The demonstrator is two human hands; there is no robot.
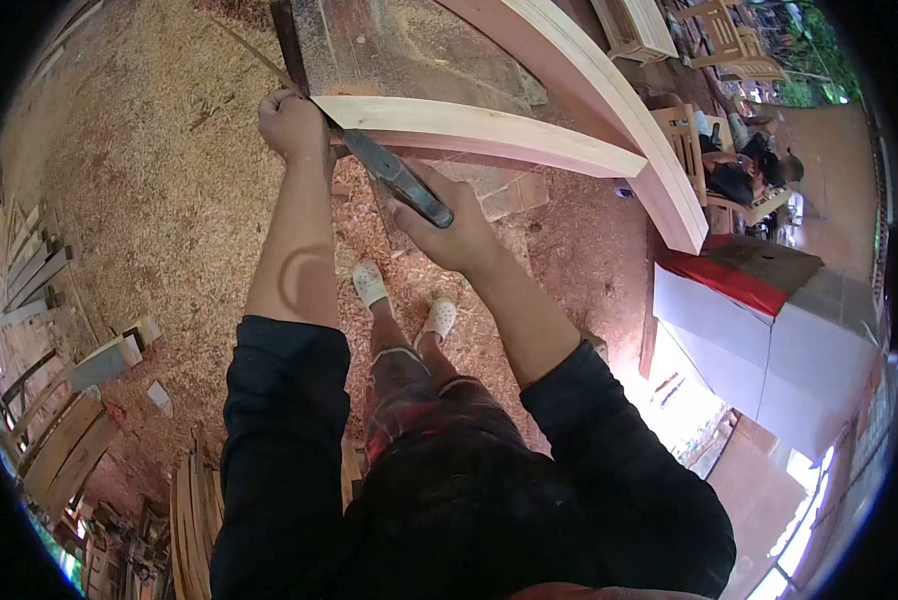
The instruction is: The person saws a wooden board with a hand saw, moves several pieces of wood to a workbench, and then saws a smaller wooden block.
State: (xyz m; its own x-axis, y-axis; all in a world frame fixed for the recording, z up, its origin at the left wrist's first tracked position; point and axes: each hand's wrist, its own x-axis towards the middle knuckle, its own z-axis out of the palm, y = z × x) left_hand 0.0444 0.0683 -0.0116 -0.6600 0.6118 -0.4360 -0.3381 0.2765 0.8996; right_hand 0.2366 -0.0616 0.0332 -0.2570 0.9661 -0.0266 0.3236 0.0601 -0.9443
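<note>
My right hand (444,225) is closed around the dark grey handle of what looks like a handsaw (394,175). Seen almost edge-on, its thin blade seems to carry on up and left, past the end of a pale curved wooden piece (469,122). At that same end my left hand (295,125) is closed in a fist, close against the saw. Whatever its fingers grip is hidden. A narrow dark bar (287,45) extends away just beyond the left hand.
A larger curved timber (609,100) crosses at the upper right, meeting the curved piece's far end. Wood shavings (169,200) cover the floor. Offcuts (39,260) lie at the left. A white box (759,360) stands at the right, with a seated person (739,170) behind.
</note>
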